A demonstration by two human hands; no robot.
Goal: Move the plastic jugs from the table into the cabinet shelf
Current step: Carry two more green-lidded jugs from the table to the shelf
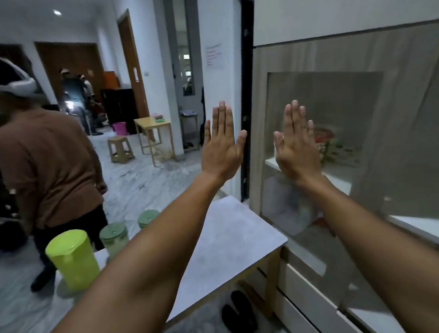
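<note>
Now, hands: left hand [221,146] and right hand [296,145] raised flat, fingers spread, empty.
Jugs: yellow-green jug [73,258], two pale green jugs [114,238] [148,218] along table's [226,244] left edge.
Cabinet [367,143]: glass-fronted, just beside table's right edge.

A home: marble floor [141,182], wooden doors [71,72], cabinet [296,57].

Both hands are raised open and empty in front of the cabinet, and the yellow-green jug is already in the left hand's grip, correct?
Not quite. The head view shows the left hand and right hand raised open and empty by the cabinet, but the yellow-green jug stands untouched on the table.
</note>
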